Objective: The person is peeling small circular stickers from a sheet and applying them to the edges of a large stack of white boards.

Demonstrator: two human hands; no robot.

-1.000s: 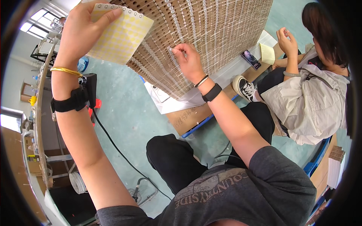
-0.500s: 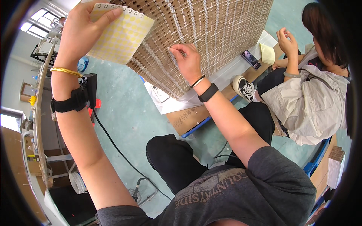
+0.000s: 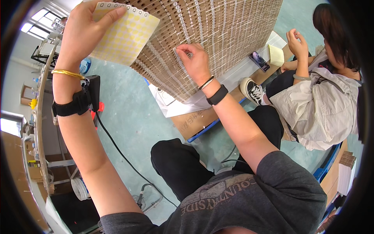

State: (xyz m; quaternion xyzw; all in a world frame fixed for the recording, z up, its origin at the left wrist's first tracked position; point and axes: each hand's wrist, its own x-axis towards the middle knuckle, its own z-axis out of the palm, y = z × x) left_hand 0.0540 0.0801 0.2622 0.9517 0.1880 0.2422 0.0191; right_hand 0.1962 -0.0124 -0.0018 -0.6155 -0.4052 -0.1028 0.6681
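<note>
My left hand (image 3: pixel 86 34) is closed on the top corner of a sheet of small yellow round stickers (image 3: pixel 126 41), its thumb lying over the row of dark rings along the upper edge. Behind the sheet stands a large brown panel (image 3: pixel 237 29) with rows of holes, many of them bearing small white discs. My right hand (image 3: pixel 195 64) is at the panel's lower left part, thumb and forefinger pinched together against or very close to a row of discs. Whatever sits between those fingertips is too small to make out.
Under the panel is a cardboard-topped bench (image 3: pixel 194 121) with white sheeting. A phone (image 3: pixel 259 61) leans near the panel's lower right. At right sits a co-worker (image 3: pixel 315 93) with one hand raised, beside another yellow sheet (image 3: pixel 276 55). A black cable (image 3: pixel 124 146) trails from my left wrist strap.
My right hand has shifted very slightly at the panel, its fingers still pinched. My left hand and the sticker sheet have hardly moved.
</note>
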